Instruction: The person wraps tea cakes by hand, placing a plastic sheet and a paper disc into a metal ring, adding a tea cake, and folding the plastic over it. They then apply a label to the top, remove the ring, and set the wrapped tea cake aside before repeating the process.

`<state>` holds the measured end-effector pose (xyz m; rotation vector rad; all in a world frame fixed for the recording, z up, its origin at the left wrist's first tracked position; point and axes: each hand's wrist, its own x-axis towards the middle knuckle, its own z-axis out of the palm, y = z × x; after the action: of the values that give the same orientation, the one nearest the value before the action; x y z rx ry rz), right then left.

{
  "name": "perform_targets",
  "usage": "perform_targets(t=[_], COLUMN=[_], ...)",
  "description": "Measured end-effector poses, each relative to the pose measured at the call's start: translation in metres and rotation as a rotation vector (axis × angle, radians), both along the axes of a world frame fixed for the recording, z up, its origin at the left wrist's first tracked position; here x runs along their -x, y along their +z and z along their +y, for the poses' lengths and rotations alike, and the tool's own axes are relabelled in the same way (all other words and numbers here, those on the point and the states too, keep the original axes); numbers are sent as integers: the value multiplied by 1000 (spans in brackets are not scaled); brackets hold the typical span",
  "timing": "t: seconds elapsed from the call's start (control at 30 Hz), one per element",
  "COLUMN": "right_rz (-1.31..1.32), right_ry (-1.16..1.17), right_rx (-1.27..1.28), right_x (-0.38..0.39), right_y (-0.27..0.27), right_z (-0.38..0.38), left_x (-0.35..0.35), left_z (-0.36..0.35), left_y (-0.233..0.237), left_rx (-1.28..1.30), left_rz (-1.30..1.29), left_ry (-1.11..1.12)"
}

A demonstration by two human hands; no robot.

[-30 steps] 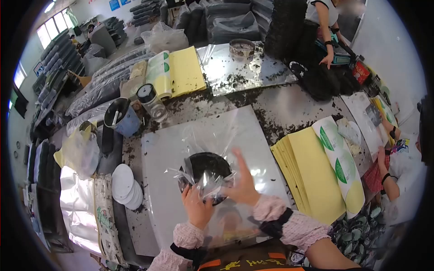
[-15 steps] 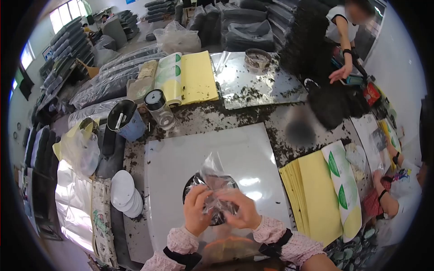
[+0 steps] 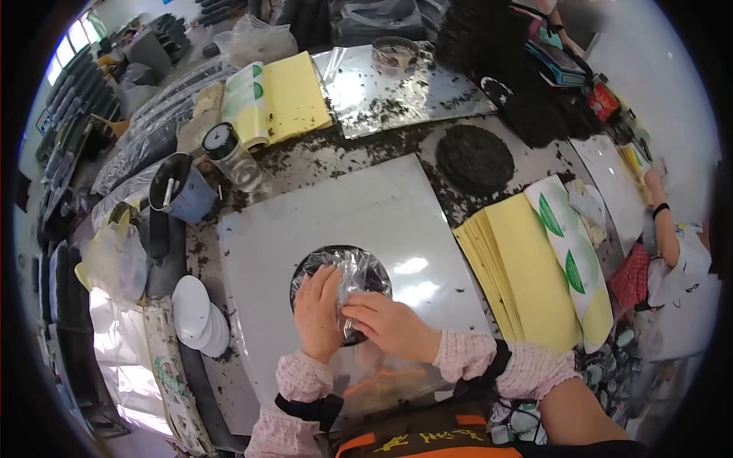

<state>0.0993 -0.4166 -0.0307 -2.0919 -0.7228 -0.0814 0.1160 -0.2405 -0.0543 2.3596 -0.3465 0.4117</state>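
Note:
A round dark cake wrapped in a clear plastic bag (image 3: 359,267) lies on the white board (image 3: 366,195) in front of me. The loose plastic is bunched and folded down over its middle. My left hand (image 3: 319,314) presses on the bag from the left, its fingers together and stretched forward, holding the plastic. From the right, my right hand (image 3: 391,325) has its fingers bent over the folded plastic, their tips touching near the left hand. The thumbs are mostly hidden. Beyond the board sits an unwrapped round cake (image 3: 475,160) of dark dried flakes, perhaps seaweed.
Yellow paper sheets (image 3: 527,267) lie at the right. At the left stand a blue cup (image 3: 191,200), a clear jar (image 3: 233,164) and white discs (image 3: 191,309). A flake-strewn metal sheet (image 3: 412,95) and dark heap (image 3: 527,107) lie behind. Another person's arm (image 3: 663,221) reaches in at right.
The plastic that stood up above the cake is now folded down, with both hands pressed lower on it. The view has shifted. The far person's hand has withdrawn, and the second dark cake shows sharply.

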Motion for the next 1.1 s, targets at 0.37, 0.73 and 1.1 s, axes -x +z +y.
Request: perform_targets(t=[0.37, 0.73, 1.1], right_rz=[-12, 52, -493], right_ry=[-47, -52, -1190], right_rx=[7, 382, 782], right_x=[-26, -42, 106], right_y=[-3, -22, -58], right_z=[3, 18, -345], left_x=[-1, 3, 2], left_z=[10, -2, -7], left_y=[27, 12, 13], left_rx=[-13, -430, -500], left_rz=[100, 219, 230], left_ry=[-204, -167, -169])
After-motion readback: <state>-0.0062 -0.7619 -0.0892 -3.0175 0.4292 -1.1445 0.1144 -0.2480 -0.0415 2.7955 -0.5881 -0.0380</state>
